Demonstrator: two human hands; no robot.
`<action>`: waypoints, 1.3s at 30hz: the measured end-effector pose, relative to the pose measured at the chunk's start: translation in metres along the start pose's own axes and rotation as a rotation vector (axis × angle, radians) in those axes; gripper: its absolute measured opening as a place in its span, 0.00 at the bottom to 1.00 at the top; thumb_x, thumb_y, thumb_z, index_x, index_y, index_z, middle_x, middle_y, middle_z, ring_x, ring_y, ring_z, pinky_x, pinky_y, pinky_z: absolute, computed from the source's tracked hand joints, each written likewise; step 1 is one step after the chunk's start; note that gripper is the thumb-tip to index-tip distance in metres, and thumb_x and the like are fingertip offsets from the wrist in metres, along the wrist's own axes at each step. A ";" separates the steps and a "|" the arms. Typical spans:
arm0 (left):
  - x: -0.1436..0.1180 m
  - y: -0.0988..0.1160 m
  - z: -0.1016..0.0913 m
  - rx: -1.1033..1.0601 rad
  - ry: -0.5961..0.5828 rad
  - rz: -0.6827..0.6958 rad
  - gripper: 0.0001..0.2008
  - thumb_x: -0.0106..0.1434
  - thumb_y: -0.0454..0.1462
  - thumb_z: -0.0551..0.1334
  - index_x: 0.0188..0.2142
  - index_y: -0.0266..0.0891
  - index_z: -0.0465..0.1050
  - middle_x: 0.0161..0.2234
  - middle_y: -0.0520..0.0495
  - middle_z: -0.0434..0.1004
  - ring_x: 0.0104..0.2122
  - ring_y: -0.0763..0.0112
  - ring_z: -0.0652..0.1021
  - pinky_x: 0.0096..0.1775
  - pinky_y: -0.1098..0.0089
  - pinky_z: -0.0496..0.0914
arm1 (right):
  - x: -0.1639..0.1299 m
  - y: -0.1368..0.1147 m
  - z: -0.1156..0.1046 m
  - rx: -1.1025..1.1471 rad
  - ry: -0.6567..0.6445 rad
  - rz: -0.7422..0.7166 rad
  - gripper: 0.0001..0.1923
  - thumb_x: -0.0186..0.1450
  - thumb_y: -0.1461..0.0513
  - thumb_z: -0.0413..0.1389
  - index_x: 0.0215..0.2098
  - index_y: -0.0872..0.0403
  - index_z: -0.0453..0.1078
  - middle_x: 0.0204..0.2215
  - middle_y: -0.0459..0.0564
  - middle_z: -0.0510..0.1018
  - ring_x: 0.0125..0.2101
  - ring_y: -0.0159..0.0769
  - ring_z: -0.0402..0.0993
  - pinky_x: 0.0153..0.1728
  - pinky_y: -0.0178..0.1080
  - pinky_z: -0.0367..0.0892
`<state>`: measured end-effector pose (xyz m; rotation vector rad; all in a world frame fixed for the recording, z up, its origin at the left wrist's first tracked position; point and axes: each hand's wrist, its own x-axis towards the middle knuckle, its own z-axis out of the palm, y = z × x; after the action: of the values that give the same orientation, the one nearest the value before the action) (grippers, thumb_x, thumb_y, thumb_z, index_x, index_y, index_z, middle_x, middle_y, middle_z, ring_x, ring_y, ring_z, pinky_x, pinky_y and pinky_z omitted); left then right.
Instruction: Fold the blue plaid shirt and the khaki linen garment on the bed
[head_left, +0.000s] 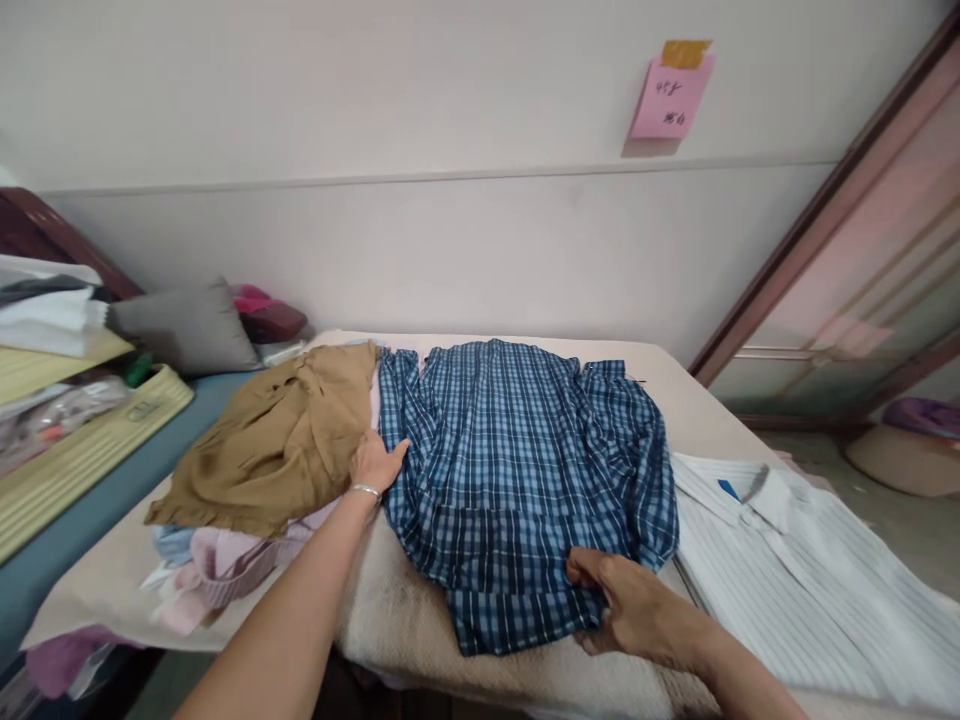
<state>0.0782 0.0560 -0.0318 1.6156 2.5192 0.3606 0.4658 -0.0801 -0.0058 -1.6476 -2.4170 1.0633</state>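
Note:
A blue plaid shirt [499, 460] lies spread in front of me, its collar out of sight. Both sleeves rest along its sides, and the hem part is folded over at the near edge. My left hand [377, 462] rests against the left sleeve, thumb stretched apart from the fingers, holding nothing. At the lower right of the shirt, my right hand [619, 605] pinches the fabric between thumb and fingers. Beside my left hand lies a brown garment [285, 440] on a pile of pink and light blue clothes [232, 560].
The clothes lie on a padded, cloth-covered table [390, 590]. A white striped shirt [817, 580] lies to the right. A grey cushion [187, 325] and stacked goods [52, 320] stand at the left. Behind is a white wall [480, 250] with a pink note [673, 98].

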 end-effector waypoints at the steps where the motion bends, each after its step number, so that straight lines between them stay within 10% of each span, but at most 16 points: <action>1: 0.007 0.003 0.005 0.002 -0.010 0.005 0.30 0.66 0.53 0.57 0.54 0.30 0.68 0.51 0.28 0.76 0.50 0.47 0.78 0.46 0.59 0.71 | 0.001 0.001 0.001 0.007 -0.002 0.005 0.21 0.48 0.59 0.67 0.38 0.50 0.66 0.32 0.41 0.72 0.33 0.36 0.67 0.34 0.36 0.58; 6: 0.030 0.000 0.009 0.032 -0.090 -0.035 0.17 0.67 0.39 0.54 0.50 0.36 0.74 0.49 0.33 0.79 0.49 0.53 0.80 0.45 0.63 0.72 | 0.005 0.001 -0.006 0.048 -0.037 -0.053 0.12 0.54 0.65 0.59 0.37 0.50 0.66 0.33 0.41 0.73 0.35 0.34 0.69 0.36 0.35 0.58; 15: 0.017 -0.054 -0.051 0.239 -0.124 -0.172 0.17 0.54 0.36 0.64 0.44 0.38 0.79 0.49 0.28 0.79 0.49 0.43 0.79 0.47 0.52 0.72 | 0.011 0.007 -0.002 0.006 -0.108 -0.107 0.06 0.56 0.67 0.53 0.23 0.53 0.62 0.30 0.43 0.73 0.34 0.33 0.70 0.36 0.35 0.58; 20: 0.002 -0.040 -0.061 0.304 -0.065 -0.143 0.16 0.57 0.35 0.62 0.45 0.35 0.77 0.47 0.28 0.78 0.47 0.45 0.79 0.46 0.54 0.72 | 0.007 0.009 -0.001 -0.001 -0.105 -0.032 0.05 0.52 0.66 0.57 0.24 0.52 0.64 0.29 0.43 0.72 0.33 0.35 0.69 0.35 0.35 0.59; 24: -0.023 -0.002 -0.049 0.299 0.119 0.153 0.15 0.68 0.33 0.51 0.49 0.34 0.71 0.47 0.31 0.75 0.46 0.52 0.78 0.46 0.59 0.72 | 0.004 0.010 -0.007 0.160 -0.134 0.052 0.14 0.51 0.57 0.66 0.34 0.50 0.71 0.36 0.44 0.76 0.39 0.40 0.70 0.39 0.36 0.63; 28: -0.041 0.019 -0.023 0.245 -0.232 0.492 0.13 0.69 0.34 0.53 0.50 0.38 0.70 0.54 0.35 0.71 0.52 0.55 0.75 0.50 0.61 0.70 | 0.023 0.012 -0.014 0.202 -0.122 0.055 0.15 0.63 0.50 0.58 0.29 0.50 0.63 0.29 0.45 0.71 0.34 0.38 0.69 0.34 0.36 0.63; 33: -0.029 0.000 -0.021 0.169 -0.388 0.451 0.13 0.69 0.36 0.54 0.51 0.36 0.68 0.50 0.35 0.73 0.50 0.56 0.76 0.51 0.61 0.69 | 0.117 -0.019 -0.039 0.170 -0.069 -0.092 0.20 0.68 0.47 0.53 0.26 0.51 0.58 0.24 0.43 0.68 0.27 0.34 0.67 0.31 0.36 0.62; 39: -0.027 -0.010 -0.029 0.122 -0.420 0.329 0.13 0.70 0.35 0.53 0.50 0.36 0.70 0.48 0.34 0.74 0.47 0.54 0.78 0.46 0.59 0.71 | 0.324 -0.102 -0.079 0.046 0.185 -0.104 0.12 0.73 0.59 0.48 0.45 0.54 0.71 0.32 0.48 0.79 0.33 0.36 0.76 0.43 0.38 0.68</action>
<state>0.0740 0.0238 -0.0074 1.9164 2.0036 -0.1017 0.2704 0.2092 0.0002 -1.5147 -2.3136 0.9015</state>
